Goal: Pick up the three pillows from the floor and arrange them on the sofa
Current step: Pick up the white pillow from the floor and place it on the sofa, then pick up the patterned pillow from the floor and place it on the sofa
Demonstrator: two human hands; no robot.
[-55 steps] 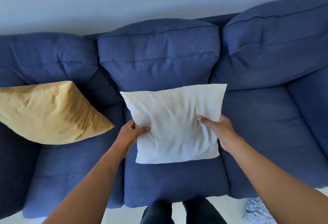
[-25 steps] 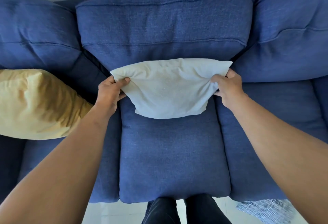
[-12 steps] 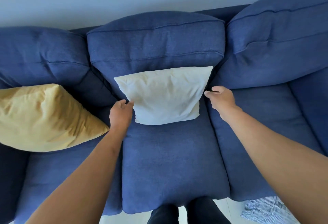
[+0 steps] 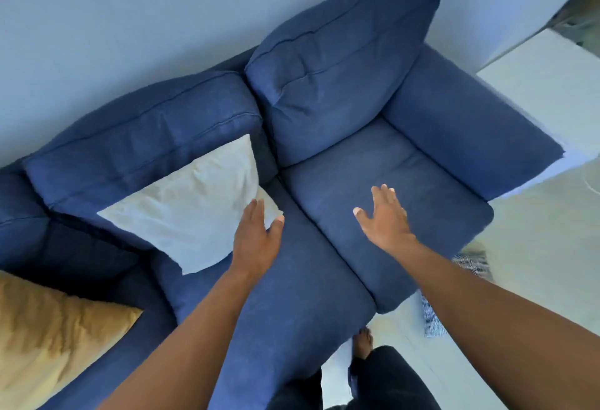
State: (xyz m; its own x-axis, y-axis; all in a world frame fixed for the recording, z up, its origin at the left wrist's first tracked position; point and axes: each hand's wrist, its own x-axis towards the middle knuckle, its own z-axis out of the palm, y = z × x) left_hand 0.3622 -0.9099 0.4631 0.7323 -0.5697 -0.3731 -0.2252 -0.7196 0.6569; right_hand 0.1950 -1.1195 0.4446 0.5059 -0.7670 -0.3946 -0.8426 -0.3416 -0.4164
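A white pillow point(image 4: 198, 211) leans against the middle back cushion of the blue sofa point(image 4: 383, 202). A yellow pillow point(image 4: 48, 338) lies on the left seat, cut off by the frame's edge. My left hand point(image 4: 256, 237) hovers flat at the white pillow's lower right corner, fingers apart, holding nothing. Over the right seat my right hand point(image 4: 383, 218) is spread open and empty. A patterned blue-and-white pillow point(image 4: 467, 267) lies on the floor by the sofa's right front corner, mostly hidden behind my right forearm.
The sofa's right armrest point(image 4: 470, 130) borders a white cabinet point(image 4: 548, 78). Pale floor point(image 4: 535, 247) runs to the right of the sofa. My legs in dark trousers and a bare foot point(image 4: 363, 344) stand at the sofa's front edge.
Both hands have let go of the white pillow, which now rests against the back cushion. My view has swung right and tilted, bringing the armrest and floor into sight.
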